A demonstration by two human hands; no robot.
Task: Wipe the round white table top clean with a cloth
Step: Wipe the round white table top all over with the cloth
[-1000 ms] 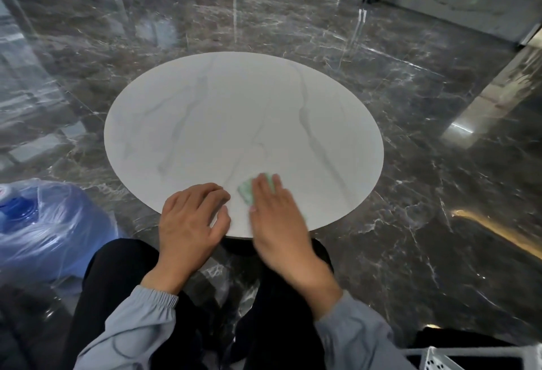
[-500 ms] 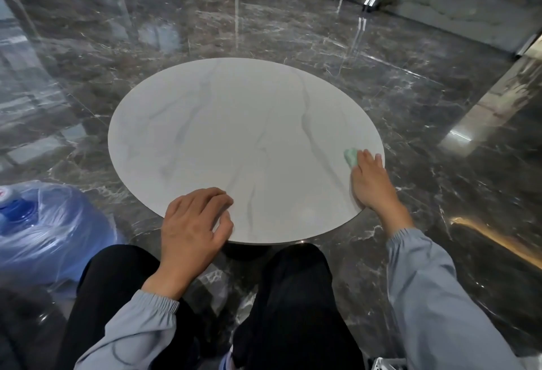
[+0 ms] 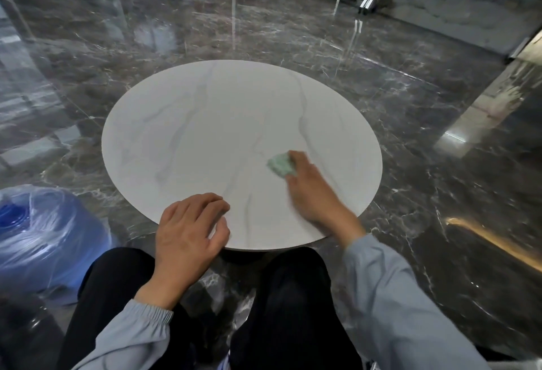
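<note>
The round white table top [image 3: 205,135], marbled with faint grey veins, stands low in front of my knees. A small pale-green cloth [image 3: 280,164] lies on its right half. My right hand [image 3: 316,196], blurred by motion, presses the cloth flat against the surface with its fingers laid over it. Only the cloth's left part shows past the fingertips. At the table's near edge rests my left hand [image 3: 187,234], its fingers loosely curled and holding nothing.
A large blue water bottle [image 3: 38,234] wrapped in clear plastic stands on the floor at the left, close to my left knee. Glossy dark marble floor [image 3: 440,193] surrounds the table. A stone ledge [image 3: 454,3] runs along the far right.
My right hand swept the cloth from the near edge out to the right rim, then back inward to the right half. My left hand stayed at the near edge.
</note>
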